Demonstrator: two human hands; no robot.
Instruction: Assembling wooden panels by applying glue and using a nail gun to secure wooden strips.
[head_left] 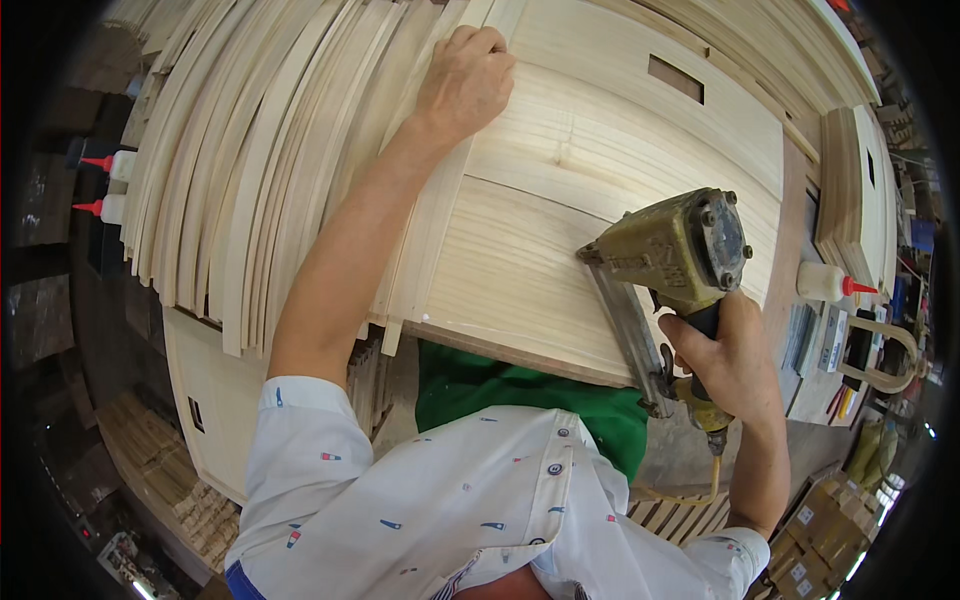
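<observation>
At the far left, two white bottles (pixel 112 208) with red pointed tips stand just beside a row of pale wooden strips (pixel 245 170). The strips lie side by side, their ends uneven toward the person. Below them is a pale board (pixel 215 410) with a dark slot near its left side.

The left forearm reaches up across the strips. The left hand (pixel 465 88) rests at the upper left part of the wooden panel (pixel 540 255), back of the hand upward, fingers curled together. Whether the fingertips pinch an edge cannot be determined; they are hidden.

The panel lies flat at the centre, directly before the person, with a seam across its face. Its near edge is close to a green cloth (pixel 520 390) at the person's waist. Along its far side runs a board with a rectangular cut-out (pixel 677 80).

Over the panel's right part is a worn nail gun (pixel 665 250), its nose pointing left. Contact between nose and wood cannot be confirmed. The right hand (pixel 735 350) is wrapped around the dark grip. A yellow hose (pixel 716 482) hangs from the handle's lower end.

Further right, a white red-tipped bottle (pixel 820 282) lies near stacked boards (pixel 850 190).
</observation>
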